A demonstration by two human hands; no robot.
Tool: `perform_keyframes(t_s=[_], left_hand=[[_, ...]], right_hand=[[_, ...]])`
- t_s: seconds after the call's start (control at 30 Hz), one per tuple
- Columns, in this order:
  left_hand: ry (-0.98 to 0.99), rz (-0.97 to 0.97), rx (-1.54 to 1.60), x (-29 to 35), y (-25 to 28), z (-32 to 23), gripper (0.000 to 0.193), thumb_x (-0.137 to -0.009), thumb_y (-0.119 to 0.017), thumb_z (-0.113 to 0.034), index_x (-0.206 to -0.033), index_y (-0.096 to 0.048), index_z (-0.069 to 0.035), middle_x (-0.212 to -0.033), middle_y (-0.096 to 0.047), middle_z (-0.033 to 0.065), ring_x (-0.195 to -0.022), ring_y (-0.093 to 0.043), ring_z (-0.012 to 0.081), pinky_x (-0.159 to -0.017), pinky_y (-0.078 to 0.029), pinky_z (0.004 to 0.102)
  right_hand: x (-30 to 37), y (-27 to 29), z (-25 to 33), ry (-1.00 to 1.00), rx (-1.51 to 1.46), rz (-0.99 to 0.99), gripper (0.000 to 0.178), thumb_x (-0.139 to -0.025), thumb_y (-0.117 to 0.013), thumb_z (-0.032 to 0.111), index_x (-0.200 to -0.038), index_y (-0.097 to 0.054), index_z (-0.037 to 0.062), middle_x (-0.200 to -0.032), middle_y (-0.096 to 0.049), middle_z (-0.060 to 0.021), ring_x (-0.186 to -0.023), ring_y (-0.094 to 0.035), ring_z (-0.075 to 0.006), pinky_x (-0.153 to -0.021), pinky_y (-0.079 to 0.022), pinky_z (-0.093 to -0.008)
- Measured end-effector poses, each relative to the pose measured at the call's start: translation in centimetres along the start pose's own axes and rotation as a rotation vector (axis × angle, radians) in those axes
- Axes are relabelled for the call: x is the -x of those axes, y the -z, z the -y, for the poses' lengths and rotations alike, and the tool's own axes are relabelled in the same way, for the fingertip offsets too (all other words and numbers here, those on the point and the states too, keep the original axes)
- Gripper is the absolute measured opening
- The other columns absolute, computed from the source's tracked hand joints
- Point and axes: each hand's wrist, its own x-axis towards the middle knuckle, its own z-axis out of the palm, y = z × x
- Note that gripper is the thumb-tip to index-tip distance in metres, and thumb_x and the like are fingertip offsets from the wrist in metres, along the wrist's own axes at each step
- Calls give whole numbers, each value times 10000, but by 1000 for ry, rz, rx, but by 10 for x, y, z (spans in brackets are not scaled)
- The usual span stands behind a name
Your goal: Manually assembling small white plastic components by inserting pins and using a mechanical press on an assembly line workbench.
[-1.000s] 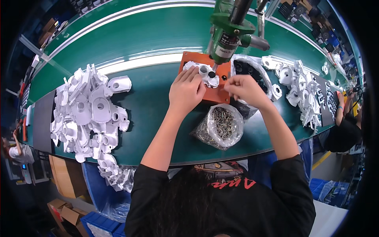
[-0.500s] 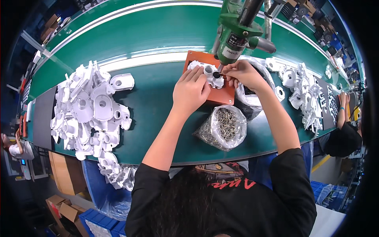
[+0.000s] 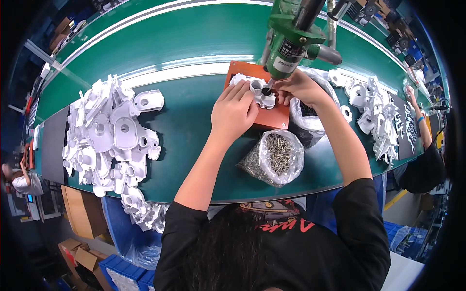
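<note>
A white plastic part lies on an orange fixture plate on the green table. My left hand presses down on the part's near left side. My right hand pinches something small at the part's top, right under the tip of a hanging green power screwdriver. What the fingers hold is too small to tell.
A clear bag of metal screws sits near the table's front edge. A bag of dark parts lies right of the plate. White plastic parts are heaped at left and right. Another person's arm reaches in at far right.
My right hand moved from the bag at the right over to the white part, under the screwdriver tip. My left hand stayed on the part.
</note>
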Motion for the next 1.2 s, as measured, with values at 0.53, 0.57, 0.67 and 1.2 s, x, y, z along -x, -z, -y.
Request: perform_keyframes(t_s=[0.53,0.57,0.67,1.2], left_hand=[[14,14,-22,0,-2,1,95,-768,-614,-96,-805,-604,-9,-1068,-671,168,-1042,-634,310,-931,-487,410],[16,14,-23,0,-2,0,95,-768,-614,-96,-805,-604,-9,-1068,-671,168,-1042,-634,310,-931,-487,410],[5,20,-22,-1,-3,1,95,-769,-614,-96,-806,-604,-9,-1066,-670,170,-1039,-634,313,-930,-487,411],[45,113,-134,-21,-5,6,108,-749,-608,-111,-788,-613,-11,-1074,-667,190,-1056,-630,309,-964,-469,413]], right_hand=[[-14,5,12,-93,63,212,190,-867,-660,172,-959,-585,23,-661,-605,-62,-527,-636,-152,-411,-469,-238],[-15,7,11,-94,63,214,190,-867,-660,172,-959,-585,23,-661,-605,-62,-527,-636,-152,-411,-469,-238],[-21,11,6,-93,114,273,204,-856,-678,169,-958,-581,21,-636,-594,-52,-487,-608,-135,-391,-442,-237],[-127,169,165,669,-576,-674,390,-920,-377,264,-872,-608,-46,-748,-588,-134,-568,-549,-270,-543,-491,-363]])
